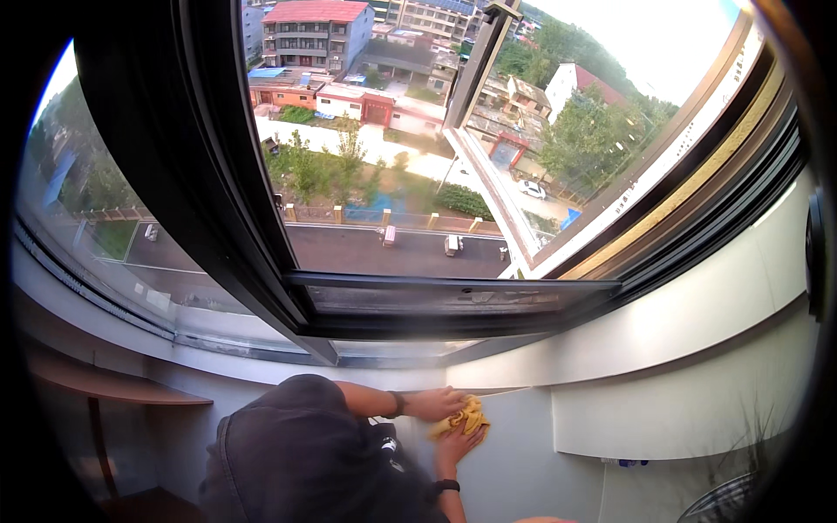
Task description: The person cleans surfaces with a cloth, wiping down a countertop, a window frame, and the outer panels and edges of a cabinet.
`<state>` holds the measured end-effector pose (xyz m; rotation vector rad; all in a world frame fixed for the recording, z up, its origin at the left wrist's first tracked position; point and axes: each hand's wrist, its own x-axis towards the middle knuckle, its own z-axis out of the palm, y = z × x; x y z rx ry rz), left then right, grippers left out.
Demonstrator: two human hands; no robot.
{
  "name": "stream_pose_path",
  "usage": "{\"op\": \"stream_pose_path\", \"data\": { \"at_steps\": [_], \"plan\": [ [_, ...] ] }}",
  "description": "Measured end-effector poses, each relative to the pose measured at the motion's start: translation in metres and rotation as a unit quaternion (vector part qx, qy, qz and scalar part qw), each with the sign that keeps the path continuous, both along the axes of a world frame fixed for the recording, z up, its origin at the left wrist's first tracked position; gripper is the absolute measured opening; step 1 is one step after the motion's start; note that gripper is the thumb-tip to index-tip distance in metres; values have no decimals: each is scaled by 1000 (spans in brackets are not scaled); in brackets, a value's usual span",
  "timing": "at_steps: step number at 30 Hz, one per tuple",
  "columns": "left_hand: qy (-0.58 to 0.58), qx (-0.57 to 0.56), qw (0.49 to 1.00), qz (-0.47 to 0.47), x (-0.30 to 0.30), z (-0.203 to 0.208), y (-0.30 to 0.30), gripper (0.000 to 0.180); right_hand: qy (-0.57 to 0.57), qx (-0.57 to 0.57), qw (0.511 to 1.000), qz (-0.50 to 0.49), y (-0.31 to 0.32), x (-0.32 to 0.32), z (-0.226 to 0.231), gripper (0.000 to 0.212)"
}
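A crumpled yellow cloth (472, 417) lies bunched against the pale grey-white panel (519, 436) below the window. My left hand (434, 404), with a dark band on its wrist, reaches in from the left and has its fingers on the cloth's upper left part. From below comes my right hand (455, 446), also with a dark wristband, its fingers closed on the lower part of the cloth. The two hands are close together, and folds of the cloth partly hide the fingertips. My dark sleeve (296, 444) fills much of the lower left.
Above my hands is a dark-framed window (462, 307) with an opened sash (488, 174); a road and buildings lie far below outside. A brown shelf (131, 380) juts out at left. White ledges (680, 349) curve along the right, above a plant (754, 453) at lower right.
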<state>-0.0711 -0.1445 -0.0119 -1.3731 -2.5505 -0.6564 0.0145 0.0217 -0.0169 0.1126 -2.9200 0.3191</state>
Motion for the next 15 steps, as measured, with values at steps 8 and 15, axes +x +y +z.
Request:
{"op": "stream_pose_path", "data": {
  "at_steps": [8,15],
  "plan": [
    [-334,34,935,117,44,-16,-62,31,31,-50,996,66,-41,-9,-7,43],
    [-393,-30,912,114,89,2,-125,29,31,-11,993,112,-40,-16,10,41]
  ]
}}
